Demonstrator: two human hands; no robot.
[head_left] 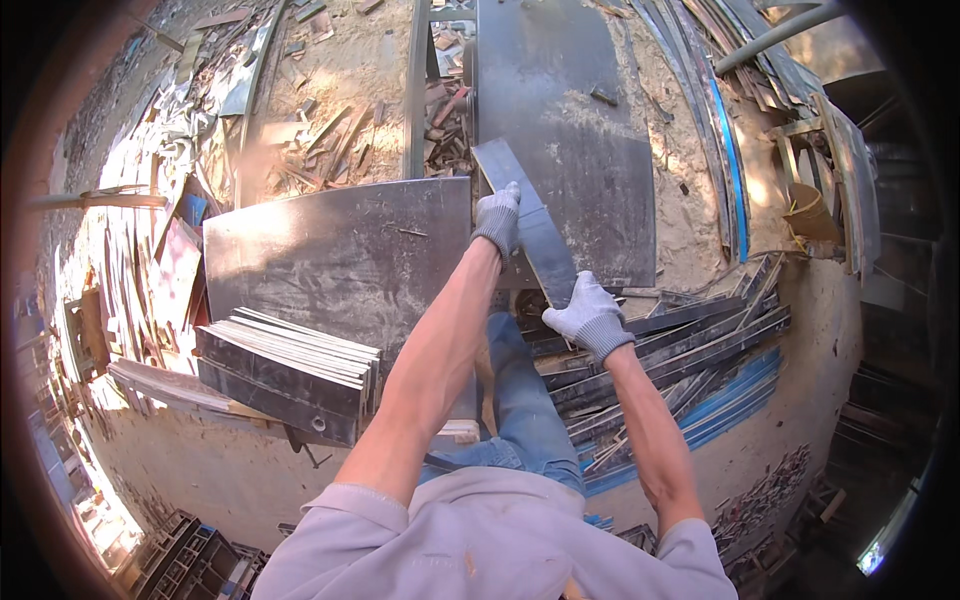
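Note:
A narrow dark board [527,213] slants across the gap between two dark flat tabletops, its far end up and to the left. My left hand [498,220], in a grey knit glove, is closed on the board's left edge near the far end. At the near end my right hand [588,314], gloved the same way, grips the board's right corner. The left tabletop [330,240] carries dust and a small sliver. The right tabletop [560,100] runs away from me and lies partly under the board. Most of my fingertips are hidden.
A stack of cut dark-faced panels [285,355] sits at the near left. Long dark and blue strips [680,360] lie piled at the near right. Wood scraps [340,140] and sawdust cover the ground beyond. A yellowish bucket [812,213] stands at the far right.

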